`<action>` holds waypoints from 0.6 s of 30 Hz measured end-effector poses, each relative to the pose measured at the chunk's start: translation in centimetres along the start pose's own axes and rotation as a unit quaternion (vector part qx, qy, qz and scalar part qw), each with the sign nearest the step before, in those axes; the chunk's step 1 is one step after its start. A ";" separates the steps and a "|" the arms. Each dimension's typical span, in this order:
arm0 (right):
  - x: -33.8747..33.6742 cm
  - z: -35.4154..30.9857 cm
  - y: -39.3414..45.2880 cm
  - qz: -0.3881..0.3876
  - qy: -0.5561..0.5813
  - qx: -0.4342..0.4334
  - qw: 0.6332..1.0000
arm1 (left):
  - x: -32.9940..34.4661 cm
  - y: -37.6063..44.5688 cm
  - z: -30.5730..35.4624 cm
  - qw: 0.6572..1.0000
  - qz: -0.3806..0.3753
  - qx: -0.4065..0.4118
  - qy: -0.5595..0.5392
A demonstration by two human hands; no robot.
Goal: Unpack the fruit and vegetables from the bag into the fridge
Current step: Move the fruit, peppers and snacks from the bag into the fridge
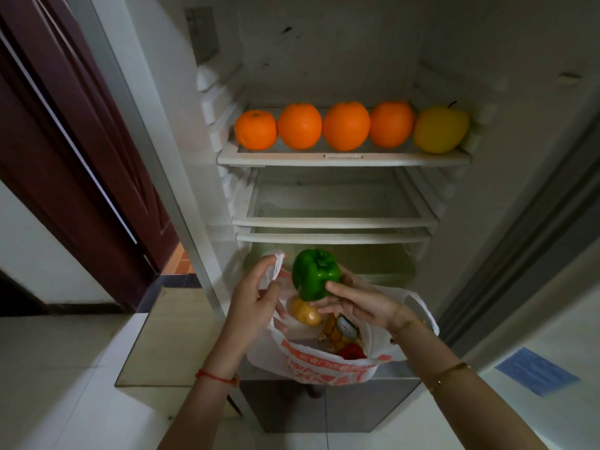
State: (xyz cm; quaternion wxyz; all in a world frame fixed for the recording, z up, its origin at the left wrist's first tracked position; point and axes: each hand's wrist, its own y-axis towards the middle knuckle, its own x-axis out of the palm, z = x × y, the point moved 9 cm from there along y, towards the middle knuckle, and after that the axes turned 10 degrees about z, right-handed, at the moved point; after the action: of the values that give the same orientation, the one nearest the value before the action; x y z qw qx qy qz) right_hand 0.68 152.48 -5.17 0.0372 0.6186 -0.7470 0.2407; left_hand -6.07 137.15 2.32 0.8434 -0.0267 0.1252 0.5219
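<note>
My right hand [357, 303] grips a green bell pepper [315, 274] just above the mouth of a white plastic bag [324, 368] with orange print. My left hand [256, 297] pinches the bag's left handle and holds it up. Inside the bag lie a yellow pepper [305, 311], a red piece [352, 351] and other produce. On the fridge's top shelf [341, 157] stand several oranges [300, 125] in a row and a yellow apple [440, 128] at the right end.
Two lower fridge shelves [334, 220] and a crisper space below them hold nothing. The fridge door [519, 238] stands open at the right. A dark red room door [65, 141] is at the left. A blue paper [535, 371] lies on the white tiled floor.
</note>
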 end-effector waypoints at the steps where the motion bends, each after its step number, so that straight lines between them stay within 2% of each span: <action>1: 0.1 -0.5 0.0 0.006 -0.002 -0.007 1.000 | 0.0 0.1 0.0 1.000 0.001 0.003 0.001; 3: 0.1 -1.7 0.1 0.035 -0.016 -0.026 0.999 | 0.0 0.4 0.0 1.000 0.004 0.010 0.005; 5: 0.0 -3.8 0.3 0.090 -0.078 -0.081 0.990 | -0.1 0.5 0.2 1.000 0.009 0.013 0.013; 8: 0.5 -8.0 0.6 0.177 -0.189 -0.189 0.947 | -0.2 0.8 -0.1 1.000 0.013 0.007 0.020; 11: 1.3 -11.1 1.8 0.229 -0.245 -0.232 0.913 | -0.4 0.9 -0.4 1.000 0.016 -0.002 0.012; 14: 2.3 -13.3 3.8 0.252 -0.279 -0.261 0.889 | -0.5 1.2 -0.8 1.000 0.014 -0.020 0.001; 18: 3.7 -14.7 7.3 0.264 -0.280 -0.271 0.882 | -1.0 1.5 -1.0 0.999 0.033 -0.014 0.019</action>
State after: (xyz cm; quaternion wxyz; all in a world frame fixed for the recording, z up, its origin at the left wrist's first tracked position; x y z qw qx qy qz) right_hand -10.64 155.93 6.85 -0.0719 0.4056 -0.8981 -0.1536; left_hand -8.03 136.78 1.70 0.8228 -0.0448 0.1349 0.5503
